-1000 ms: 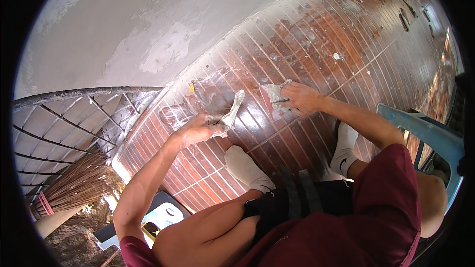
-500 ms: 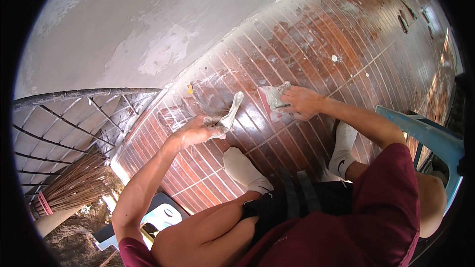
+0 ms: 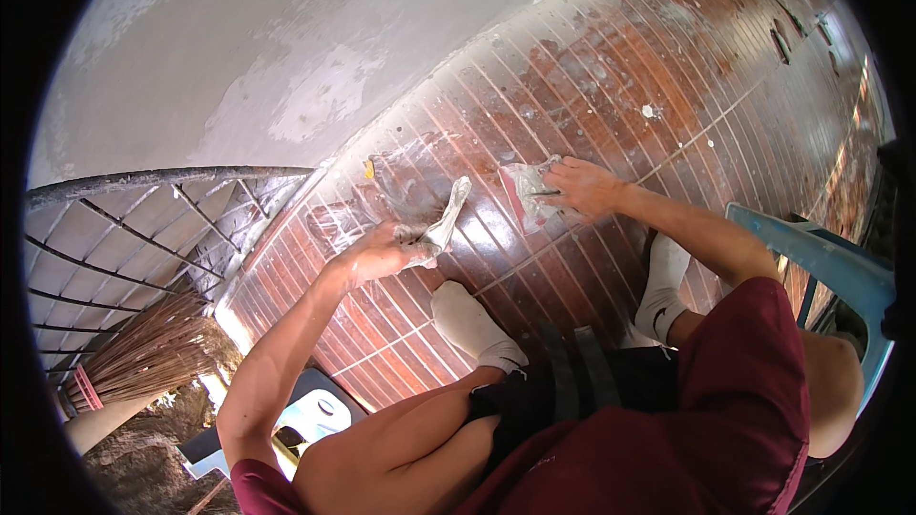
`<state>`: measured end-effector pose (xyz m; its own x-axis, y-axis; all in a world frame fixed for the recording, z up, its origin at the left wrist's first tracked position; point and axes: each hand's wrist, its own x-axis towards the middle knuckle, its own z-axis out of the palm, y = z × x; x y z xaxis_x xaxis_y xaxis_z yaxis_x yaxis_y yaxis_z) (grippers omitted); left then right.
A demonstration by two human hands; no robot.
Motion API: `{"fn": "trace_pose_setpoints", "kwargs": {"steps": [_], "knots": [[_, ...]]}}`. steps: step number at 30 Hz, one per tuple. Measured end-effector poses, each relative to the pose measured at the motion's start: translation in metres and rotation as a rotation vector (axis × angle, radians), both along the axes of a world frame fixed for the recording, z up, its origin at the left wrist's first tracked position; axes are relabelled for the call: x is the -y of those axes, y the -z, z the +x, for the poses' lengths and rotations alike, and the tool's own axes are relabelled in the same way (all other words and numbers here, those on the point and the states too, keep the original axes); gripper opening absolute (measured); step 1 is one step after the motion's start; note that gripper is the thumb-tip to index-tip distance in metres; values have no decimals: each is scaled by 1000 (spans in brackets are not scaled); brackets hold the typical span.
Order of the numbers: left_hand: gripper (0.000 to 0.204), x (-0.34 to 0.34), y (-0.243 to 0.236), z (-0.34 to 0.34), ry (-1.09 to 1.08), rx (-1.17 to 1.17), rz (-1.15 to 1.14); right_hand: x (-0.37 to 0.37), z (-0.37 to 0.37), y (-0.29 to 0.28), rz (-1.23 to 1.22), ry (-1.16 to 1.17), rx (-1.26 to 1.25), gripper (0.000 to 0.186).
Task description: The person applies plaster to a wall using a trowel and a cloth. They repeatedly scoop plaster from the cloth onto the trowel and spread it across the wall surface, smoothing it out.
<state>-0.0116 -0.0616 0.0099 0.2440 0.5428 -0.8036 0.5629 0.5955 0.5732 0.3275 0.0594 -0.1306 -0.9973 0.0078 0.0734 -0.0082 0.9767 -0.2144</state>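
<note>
Gripped in my left hand [image 3: 386,253] is an elongated pale tool [image 3: 444,221], coated in grey-white paste, with a rounded upper end; its exact kind is unclear. My right hand [image 3: 580,193] is closed on a pink pad or cloth [image 3: 524,195] smeared with grey paste, resting on the reddish, grooved tiled floor [image 3: 496,105]. The tiles are streaked and spotted with white residue. My two socked feet, the left [image 3: 468,319] and the right [image 3: 665,281], stand on the floor below my hands.
A grey plastered wall [image 3: 239,48] borders the floor. At left are a black metal grille [image 3: 124,229], a twig broom [image 3: 143,362] and rough rubble [image 3: 134,467]. A light blue plastic stool [image 3: 840,267] stands at right; a blue-and-dark object [image 3: 310,405] lies by my left leg.
My right hand and the pad have shifted very slightly, down and then back up. My left hand and its tool are almost still.
</note>
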Motion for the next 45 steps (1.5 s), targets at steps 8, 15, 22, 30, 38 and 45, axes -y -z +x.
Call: {"fn": "trace_pose_setpoints", "kwargs": {"steps": [8, 15, 22, 30, 38, 45], "knots": [[39, 0, -4, 3, 11, -43, -12, 4, -2, -3, 56, 60, 47, 50], [33, 3, 3, 1, 22, -20, 15, 5, -7, 1, 30, 2, 99, 57], [33, 6, 5, -1, -16, 52, 32, 3, -1, 1, -29, -18, 32, 49], [33, 7, 1, 0, 7, -19, 12, 2, 7, -3, -24, -40, 53, 51], [35, 6, 0, 1, 5, 6, 19, 3, 8, -1, -19, -46, 79, 48], [34, 3, -14, 6, 27, -46, 7, 4, 13, 6, -19, -65, 45, 62]]}}
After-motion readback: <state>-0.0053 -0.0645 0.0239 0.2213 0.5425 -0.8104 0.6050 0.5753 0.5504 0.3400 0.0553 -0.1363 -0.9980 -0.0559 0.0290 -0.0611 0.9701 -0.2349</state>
